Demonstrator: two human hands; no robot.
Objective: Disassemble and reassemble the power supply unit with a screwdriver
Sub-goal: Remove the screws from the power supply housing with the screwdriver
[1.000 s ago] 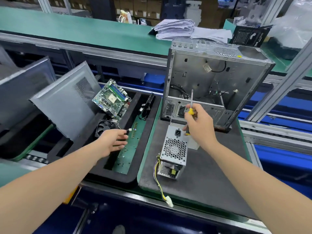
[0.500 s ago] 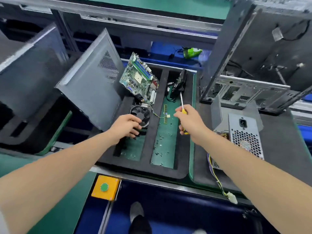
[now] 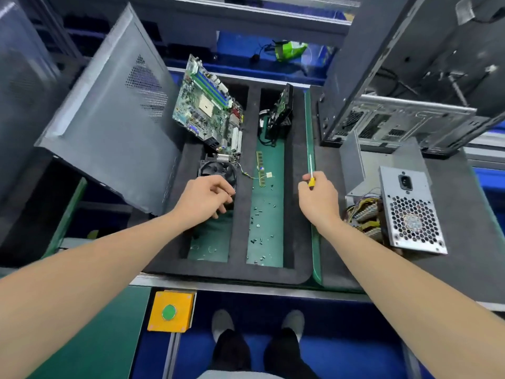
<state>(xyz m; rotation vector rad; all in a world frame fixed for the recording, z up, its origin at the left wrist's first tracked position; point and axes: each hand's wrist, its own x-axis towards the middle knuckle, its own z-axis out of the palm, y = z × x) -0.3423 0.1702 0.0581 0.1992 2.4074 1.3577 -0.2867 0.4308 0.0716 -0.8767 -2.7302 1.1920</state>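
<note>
Two grips hang over the foam tray (image 3: 240,242). The right grip (image 3: 318,199) is clamped round a yellow-handled screwdriver (image 3: 310,170), shaft pointing away, above the tray's right rim. The left grip (image 3: 206,199) curls its fingers beside the fan (image 3: 218,169); whether it pinches anything cannot be told. The power supply unit (image 3: 410,209) lies on the grey mat (image 3: 464,269), just before the open computer case (image 3: 410,116).

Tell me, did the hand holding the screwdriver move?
Yes. The right hand, gripping the screwdriver, went left. A second ago it was over the power supply unit; now it is left of it, at the black foam tray's right edge.
</note>
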